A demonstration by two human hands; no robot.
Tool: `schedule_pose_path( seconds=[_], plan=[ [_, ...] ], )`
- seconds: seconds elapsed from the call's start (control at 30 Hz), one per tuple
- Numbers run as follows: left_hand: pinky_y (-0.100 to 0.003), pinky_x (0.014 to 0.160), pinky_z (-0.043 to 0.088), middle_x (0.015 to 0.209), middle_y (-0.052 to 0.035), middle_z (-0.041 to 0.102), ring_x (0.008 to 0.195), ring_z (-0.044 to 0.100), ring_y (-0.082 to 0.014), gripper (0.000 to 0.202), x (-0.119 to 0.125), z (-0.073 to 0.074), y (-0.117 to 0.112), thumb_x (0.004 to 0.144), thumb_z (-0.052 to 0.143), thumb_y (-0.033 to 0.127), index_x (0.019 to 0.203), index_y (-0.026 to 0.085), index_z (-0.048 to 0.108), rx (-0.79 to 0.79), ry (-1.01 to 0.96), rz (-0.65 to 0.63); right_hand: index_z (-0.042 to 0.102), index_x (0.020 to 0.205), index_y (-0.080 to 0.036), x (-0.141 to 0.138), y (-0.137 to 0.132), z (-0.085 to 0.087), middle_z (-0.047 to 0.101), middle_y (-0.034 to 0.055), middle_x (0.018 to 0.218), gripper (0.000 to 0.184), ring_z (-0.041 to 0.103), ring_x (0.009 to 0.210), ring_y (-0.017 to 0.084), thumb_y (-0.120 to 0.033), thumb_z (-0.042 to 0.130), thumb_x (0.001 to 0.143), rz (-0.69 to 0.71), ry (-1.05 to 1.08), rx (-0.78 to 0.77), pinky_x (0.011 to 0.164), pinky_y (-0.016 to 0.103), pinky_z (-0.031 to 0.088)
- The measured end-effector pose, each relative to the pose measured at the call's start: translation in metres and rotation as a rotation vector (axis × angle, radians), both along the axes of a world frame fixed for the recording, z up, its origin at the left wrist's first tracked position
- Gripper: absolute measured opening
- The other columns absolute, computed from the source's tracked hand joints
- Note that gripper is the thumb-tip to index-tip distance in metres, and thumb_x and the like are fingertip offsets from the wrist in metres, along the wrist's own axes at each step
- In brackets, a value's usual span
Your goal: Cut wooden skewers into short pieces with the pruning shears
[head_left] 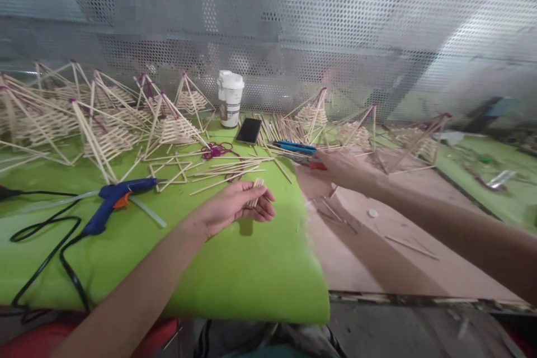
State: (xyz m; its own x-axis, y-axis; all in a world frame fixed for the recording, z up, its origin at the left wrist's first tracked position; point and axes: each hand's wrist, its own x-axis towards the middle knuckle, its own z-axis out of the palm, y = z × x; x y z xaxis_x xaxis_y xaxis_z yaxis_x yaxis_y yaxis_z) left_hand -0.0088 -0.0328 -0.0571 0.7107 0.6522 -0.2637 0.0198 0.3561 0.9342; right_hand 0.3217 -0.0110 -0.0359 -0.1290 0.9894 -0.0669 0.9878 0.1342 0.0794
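Opaque lidded cups (232,102), sticks (254,192) in left hand (230,205)

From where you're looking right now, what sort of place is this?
Probably a craft workbench: a blue glue gun lies on the green cover, pyramid-like stick frames stand toward the back, and the left hand holds a few short sticks.

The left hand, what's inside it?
Inside the left hand is a small bunch of short wooden sticks, showing on both sides of the thumb. Whatever part lies under the thumb is covered.
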Motion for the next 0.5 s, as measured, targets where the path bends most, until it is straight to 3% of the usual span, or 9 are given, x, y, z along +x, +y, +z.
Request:
schedule_pose_path(
  seconds=[0.17,0.23,0.33,0.4,0.5],
  plan=[
    [-0.033,0.079,0.06,0.096,-0.0125,0.08,0.085,0.078,-0.0201,0.034,0.002,0.011,-0.012,0.108,0.053,0.039,0.101,0.011,0.071,0.292,0.221,0.022,0.063,0.106,-0.016,0.004,0.009,-0.016,0.072,0.0148,0.098,0.034,0.068,0.08,0.027,-0.049,0.055,0.104,0.025,0.034,0.032,0.06,0.031,0.039],
    [-0.033,0.078,0.059,0.096,-0.0125,0.081,0.085,0.078,-0.0214,0.041,0.002,0.019,-0.024,0.109,0.049,0.045,0.1,0.012,0.073,0.398,0.304,-0.028,0.065,0.107,-0.016,0.008,0.012,-0.018,0.071,0.0162,0.108,0.034,0.069,0.09,0.029,-0.049,0.058,0.102,0.047,0.045,0.058,0.066,0.031,0.043],
    [-0.031,0.079,0.053,0.087,-0.0097,0.081,0.082,0.076,-0.0224,0.044,-0.001,0.031,-0.045,0.109,0.048,0.041,0.084,0.016,0.076,0.673,0.525,-0.174,0.07,0.113,-0.017,0.006,0.013,-0.015,0.069,0.0158,0.117,0.035,0.066,0.104,0.032,-0.048,0.065,0.097,0.112,0.075,0.206,0.076,0.035,0.047],
    [-0.029,0.077,0.05,0.084,-0.0075,0.08,0.08,0.075,-0.0219,0.043,-0.006,0.036,-0.057,0.109,0.047,0.038,0.083,0.019,0.076,0.797,0.596,-0.184,0.072,0.112,-0.017,-0.004,0.012,-0.01,0.07,0.0138,0.112,0.032,0.067,0.1,0.03,-0.045,0.065,0.098,0.164,0.144,0.31,0.077,0.035,0.047],
    [-0.026,0.076,0.048,0.086,-0.0052,0.08,0.081,0.075,-0.0199,0.042,-0.016,0.037,-0.069,0.11,0.044,0.038,0.087,0.02,0.075,0.817,0.579,-0.136,0.074,0.101,-0.017,-0.035,0.012,-0.005,0.073,0.0093,0.1,0.021,0.067,0.082,0.022,-0.032,0.059,0.102,0.279,0.291,0.321,0.071,0.031,0.045]
  ],
)
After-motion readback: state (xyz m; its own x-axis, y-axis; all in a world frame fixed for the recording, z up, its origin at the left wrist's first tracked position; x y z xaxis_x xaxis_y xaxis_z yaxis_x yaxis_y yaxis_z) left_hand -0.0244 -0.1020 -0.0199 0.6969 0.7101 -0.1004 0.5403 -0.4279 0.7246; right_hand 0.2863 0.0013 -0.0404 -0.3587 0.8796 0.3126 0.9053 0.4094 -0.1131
